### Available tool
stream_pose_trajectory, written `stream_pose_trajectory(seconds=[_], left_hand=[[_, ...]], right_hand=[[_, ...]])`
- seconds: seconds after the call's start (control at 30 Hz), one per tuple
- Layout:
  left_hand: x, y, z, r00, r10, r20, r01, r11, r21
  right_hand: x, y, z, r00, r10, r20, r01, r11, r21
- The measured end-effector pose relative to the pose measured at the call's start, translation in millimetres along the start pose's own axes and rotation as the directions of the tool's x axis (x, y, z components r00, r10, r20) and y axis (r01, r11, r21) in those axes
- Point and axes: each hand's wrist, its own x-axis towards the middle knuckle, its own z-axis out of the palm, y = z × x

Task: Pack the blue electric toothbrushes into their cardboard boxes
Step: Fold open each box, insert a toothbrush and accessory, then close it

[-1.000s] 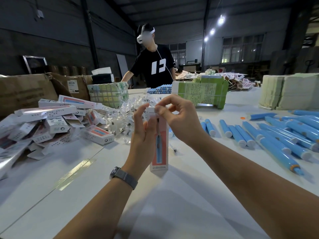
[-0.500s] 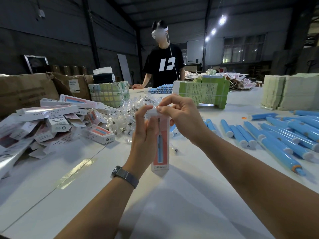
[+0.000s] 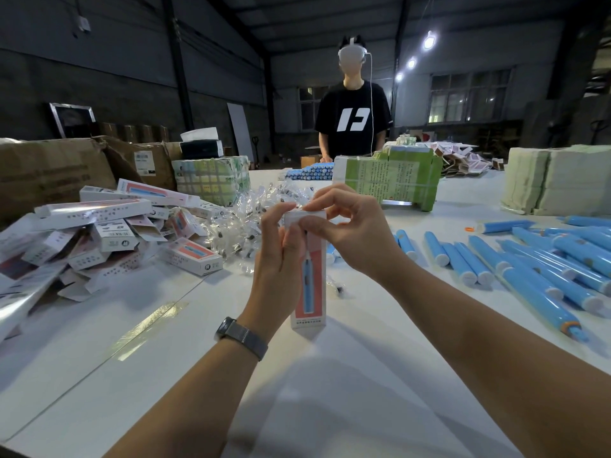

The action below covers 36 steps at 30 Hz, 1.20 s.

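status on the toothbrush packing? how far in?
Done: a pile of boxes lies on the left of the table, though some look unfolded or empty. In hand: the left hand holds one upright box while the right hand pinches its top flap. Left: many loose blue toothbrushes on the right.

Bare forearms, grey mesh-band watch (image 3: pixel 243 337) on left wrist
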Motion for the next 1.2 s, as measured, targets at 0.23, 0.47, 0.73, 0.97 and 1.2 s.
stream_pose_trajectory(seconds=[0.23, 0.47, 0.73, 0.97, 1.2], left_hand=[[2.0, 0.6, -0.6, 1.000, 0.016, -0.007, -0.016, 1.000, -0.012], [2.4, 1.0, -0.2, 0.999, 0.032, -0.010, -0.032, 0.999, -0.020], [-1.0, -1.1, 0.2, 1.000, -0.014, -0.006, 0.013, 0.998, -0.062], [-1.2, -2.9, -0.2, 0.994, -0.100, 0.033, 0.103, 0.987, -0.125], [-4.2, -2.3, 6.8, 0.985, -0.116, 0.130, 0.151, 0.940, -0.305]], right_hand=[[0.3, -0.1, 1.2, 0.999, -0.023, -0.023, 0.023, 1.000, 0.006], [-1.1, 3.5, 4.6, 0.999, -0.033, -0.020, 0.033, 0.999, -0.018], [-2.8, 10.1, 10.1, 0.991, 0.014, -0.134, -0.020, 0.999, -0.045], [-6.2, 16.4, 11.4, 0.975, 0.028, -0.221, -0.063, 0.986, -0.154], [-12.7, 10.9, 9.1, 0.978, 0.209, -0.004, -0.196, 0.907, -0.372]])
